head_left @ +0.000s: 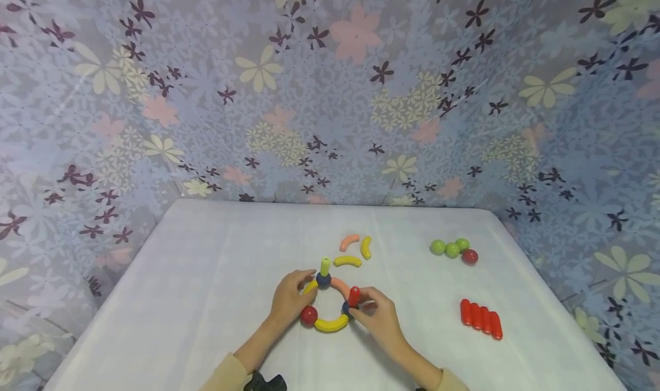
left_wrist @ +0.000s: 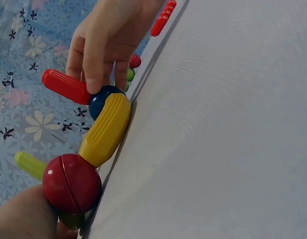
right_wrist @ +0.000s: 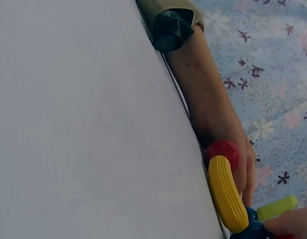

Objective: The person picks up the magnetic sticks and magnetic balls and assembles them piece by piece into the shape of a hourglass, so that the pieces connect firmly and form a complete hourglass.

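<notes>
A ring of magnetic toy pieces lies on the table. It joins curved yellow rods, a curved pink rod [head_left: 340,287], a red ball [head_left: 309,316] and two dark blue balls. One light green rod [head_left: 325,266] stands up from the far blue ball [head_left: 323,280]. A red rod [head_left: 354,296] rises from the right blue ball [left_wrist: 99,102]. My left hand [head_left: 291,295] holds the left yellow curved rod [head_left: 311,287] beside the red ball. With thumb and fingers my right hand [head_left: 380,319] pinches the right blue ball at the red rod's base. The near yellow rod [head_left: 332,324] bridges the red ball and that blue ball.
Beyond the ring lie a loose pink curved rod [head_left: 349,242] and two yellow curved rods [head_left: 348,261]. Green balls [head_left: 452,250] and a red ball [head_left: 470,257] sit at the back right. Several red rods [head_left: 481,319] lie side by side at the right on the white table [head_left: 206,253].
</notes>
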Available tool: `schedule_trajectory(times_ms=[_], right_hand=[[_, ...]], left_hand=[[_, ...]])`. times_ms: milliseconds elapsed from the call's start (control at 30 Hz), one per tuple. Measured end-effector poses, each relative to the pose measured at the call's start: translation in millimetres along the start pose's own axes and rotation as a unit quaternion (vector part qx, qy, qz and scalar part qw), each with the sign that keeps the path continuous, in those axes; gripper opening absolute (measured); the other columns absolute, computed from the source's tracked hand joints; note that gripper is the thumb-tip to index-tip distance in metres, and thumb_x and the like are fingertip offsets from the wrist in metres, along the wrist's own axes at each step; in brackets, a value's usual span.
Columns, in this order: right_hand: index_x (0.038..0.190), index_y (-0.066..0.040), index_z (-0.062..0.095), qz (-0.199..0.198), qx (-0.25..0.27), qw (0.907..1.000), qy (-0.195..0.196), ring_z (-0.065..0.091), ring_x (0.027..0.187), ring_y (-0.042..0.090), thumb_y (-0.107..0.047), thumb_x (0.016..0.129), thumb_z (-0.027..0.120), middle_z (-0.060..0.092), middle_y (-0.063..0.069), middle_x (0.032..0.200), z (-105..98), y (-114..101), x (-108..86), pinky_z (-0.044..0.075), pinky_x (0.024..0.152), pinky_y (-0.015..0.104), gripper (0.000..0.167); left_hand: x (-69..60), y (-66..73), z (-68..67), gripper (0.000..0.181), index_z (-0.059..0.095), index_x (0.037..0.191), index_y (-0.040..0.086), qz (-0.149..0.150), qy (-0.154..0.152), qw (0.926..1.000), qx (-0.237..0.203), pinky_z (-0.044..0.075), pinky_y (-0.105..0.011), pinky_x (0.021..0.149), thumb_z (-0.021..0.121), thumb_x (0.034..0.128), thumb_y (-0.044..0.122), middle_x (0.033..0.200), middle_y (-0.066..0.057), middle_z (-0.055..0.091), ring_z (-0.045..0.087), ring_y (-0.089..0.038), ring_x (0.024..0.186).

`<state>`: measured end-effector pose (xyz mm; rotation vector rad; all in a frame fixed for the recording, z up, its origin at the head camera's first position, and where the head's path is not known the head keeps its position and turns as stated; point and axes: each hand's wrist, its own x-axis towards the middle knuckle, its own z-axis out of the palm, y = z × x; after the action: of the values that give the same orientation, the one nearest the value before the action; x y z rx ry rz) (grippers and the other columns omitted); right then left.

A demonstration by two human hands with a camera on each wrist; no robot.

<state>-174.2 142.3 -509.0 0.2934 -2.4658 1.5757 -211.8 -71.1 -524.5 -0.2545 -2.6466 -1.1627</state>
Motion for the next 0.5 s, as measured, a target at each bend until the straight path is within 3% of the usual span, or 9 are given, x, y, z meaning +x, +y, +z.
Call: schedule_trajectory(times_ms=[200,367,500], right_hand=[[0.093,-0.013,0.067,-0.019,-0.017,0.9995,0.017,0.061,0.083,0.009,0.0,0.073,0.077,0.068,-0.003,0.088,5.0,1.7,8.4,0.053,0.072,0.024,0.026],[0.093,-0.009,0.067,-0.027,-0.012,0.9992,0.026,0.063,0.081,0.013,0.003,0.074,0.075,0.069,0.001,0.086,1.0,6.6,15.8,0.053,0.071,0.022,0.024],[0.097,-0.004,0.068,-0.014,-0.007,0.9997,0.018,0.064,0.083,0.016,0.002,0.075,0.074,0.07,0.005,0.088,-3.3,10.0,24.9,0.053,0.071,0.021,0.023]], left_hand=[[0.8,0.1,-2.6,0.052,0.057,0.13,0.012,0.001,-0.041,0.9982,-0.044,0.046,-0.046,0.1,0.067,0.0794,0.012,0.123,-0.008,0.064,0.058,-0.027,0.115],[2.4,0.5,0.8,0.07,0.047,0.138,0.009,-0.013,-0.08,0.9938,-0.076,0.043,-0.047,0.104,0.067,0.0717,0.01,0.132,-0.012,0.058,0.054,-0.03,0.122],[3.0,1.7,2.6,0.062,0.047,0.136,0.006,-0.014,-0.087,0.9909,-0.102,0.042,-0.046,0.104,0.067,0.0773,0.012,0.135,-0.014,0.056,0.053,-0.031,0.125]])
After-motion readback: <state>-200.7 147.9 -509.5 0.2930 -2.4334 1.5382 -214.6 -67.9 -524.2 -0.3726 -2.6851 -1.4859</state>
